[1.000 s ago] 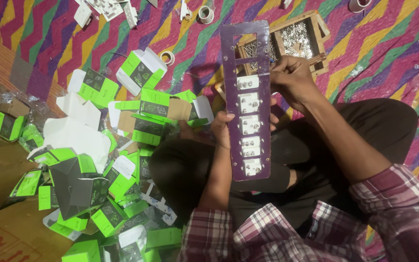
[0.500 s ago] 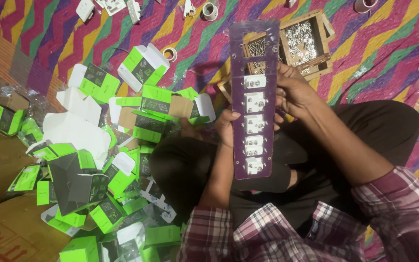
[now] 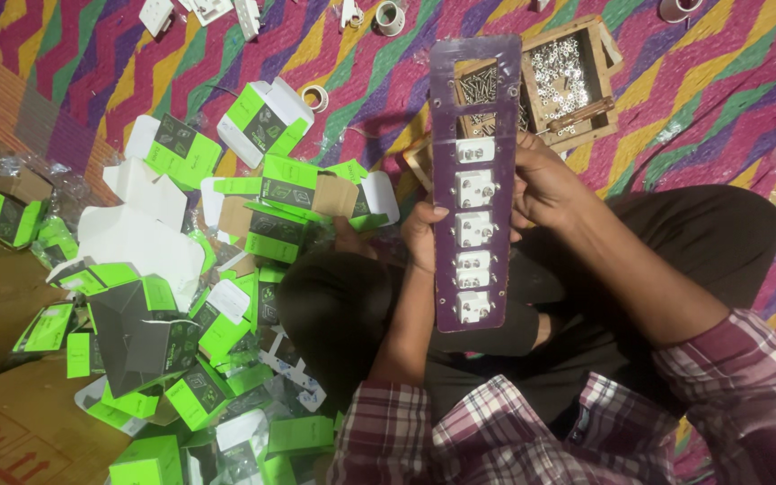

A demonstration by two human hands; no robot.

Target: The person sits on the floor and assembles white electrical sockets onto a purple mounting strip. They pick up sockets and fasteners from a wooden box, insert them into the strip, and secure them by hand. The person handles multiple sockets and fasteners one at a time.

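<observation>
Left hand (image 3: 422, 235) and right hand (image 3: 545, 184) pinch the long edges of the purple panel (image 3: 476, 94), which looks stiff, light, and best held by its rims, clear of the white switch modules (image 3: 474, 228)

Purple panel (image 3: 475, 184) raised slightly, more upright; right hand (image 3: 545, 184) shifted down its edge to sockets.

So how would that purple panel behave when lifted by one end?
The purple panel looks stiff: held upright by both hands, it shows no bend. Five white modules fill its lower part, so that end probably feels heavier. Its thin, flat shape might twist somewhat.
</observation>
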